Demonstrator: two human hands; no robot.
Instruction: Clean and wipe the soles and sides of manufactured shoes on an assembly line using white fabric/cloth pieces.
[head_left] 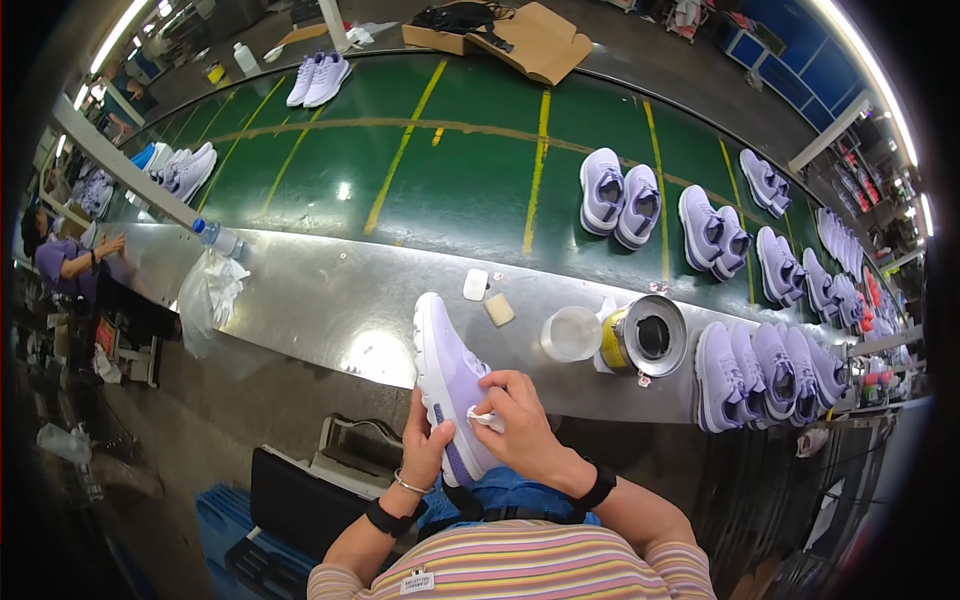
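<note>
A lavender sneaker (455,365) with a white sole is held up in front of my body, its toe pointing away from me. My left hand (422,440) grips it by the sole near the heel, thumb on the side. With bent fingers, my right hand (522,425) pinches a small white cloth (484,418) against the sneaker's upper. On the metal ledge beyond the toe lie a white block (476,284) and a cream-coloured sponge-like block (498,309).
A translucent plastic cup (571,333) and an open tin (650,336) stand right of the sneaker. Lavender sneakers (765,375) crowd the ledge further right. More pairs (618,200) sit on the green conveyor belt (470,170). Left are a water bottle (218,238), a plastic bag (212,295) and a co-worker (75,265).
</note>
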